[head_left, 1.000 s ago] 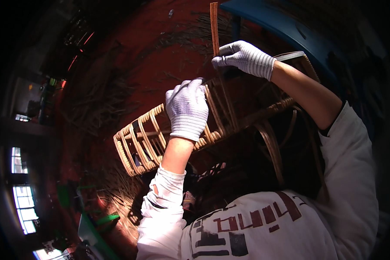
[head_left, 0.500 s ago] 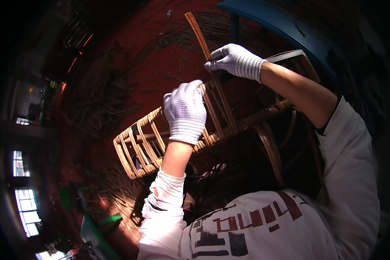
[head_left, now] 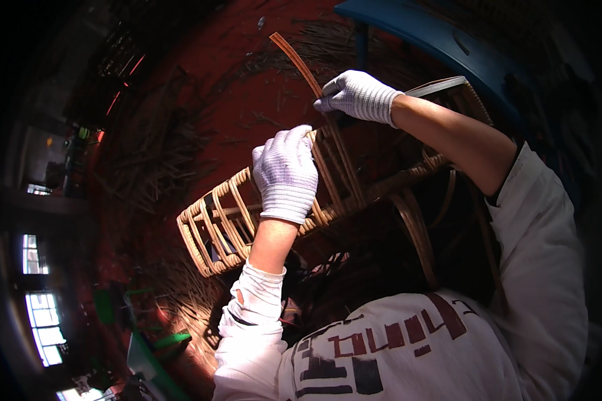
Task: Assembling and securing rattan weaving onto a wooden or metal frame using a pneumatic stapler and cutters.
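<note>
While gloved hands grip it, the cane strip [head_left: 299, 61] slants up-left.

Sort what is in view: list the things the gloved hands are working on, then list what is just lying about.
In hand:
- left hand, resting on the rattan frame
- right hand, gripping the cane strip

Lying about:
- loose cane scraps on the red floor
- blue bench
- green tool
</note>
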Tool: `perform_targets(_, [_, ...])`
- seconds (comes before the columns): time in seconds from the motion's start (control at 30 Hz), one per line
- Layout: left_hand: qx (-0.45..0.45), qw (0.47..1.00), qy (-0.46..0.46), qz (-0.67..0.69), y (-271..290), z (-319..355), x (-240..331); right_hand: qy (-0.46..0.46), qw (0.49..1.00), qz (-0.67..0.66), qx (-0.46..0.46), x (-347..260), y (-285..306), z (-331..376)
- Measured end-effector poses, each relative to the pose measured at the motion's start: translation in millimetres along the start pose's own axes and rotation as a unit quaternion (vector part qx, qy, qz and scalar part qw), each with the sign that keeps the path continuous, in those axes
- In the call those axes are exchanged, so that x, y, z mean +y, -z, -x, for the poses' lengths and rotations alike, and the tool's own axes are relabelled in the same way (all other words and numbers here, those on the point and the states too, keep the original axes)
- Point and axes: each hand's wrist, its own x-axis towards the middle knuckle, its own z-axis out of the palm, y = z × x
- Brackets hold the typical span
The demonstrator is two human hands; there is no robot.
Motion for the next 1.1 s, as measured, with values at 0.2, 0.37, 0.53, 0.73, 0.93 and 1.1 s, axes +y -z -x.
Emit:
perform_targets(0.2, [-0.01, 0.999, -0.043, 0.024, -6, -14, 24, 0.082, 0.987, 0.131, -0.045, 24, -2, -18])
perform_targets(0.37, [-0.035, 0.999, -0.013, 0.022, -20, -13, 27, -0.003, 0.987, 0.143, -0.075, 7, -6, -12])
perform_targets(0.53, [0.004, 0.998, -0.044, 0.044, -34, -8, 25, -0.052, 0.988, 0.142, -0.033, 12, -14, -12])
perform_targets(0.73, [-0.058, 0.998, 0.001, 0.026, -20, -27, 17, 0.021, 0.993, -0.019, 0.118, 16, -5, -13])
perform_targets(0.93, [-0.136, 0.984, 0.091, 0.063, -26, -22, -4, 0.129, 0.939, -0.228, 0.222, 36, -9, 41])
perform_targets(1.1, [-0.216, 0.965, 0.144, 0.034, -21, -49, -27, 0.034, 0.998, -0.049, 0.02, 19, -9, 92])
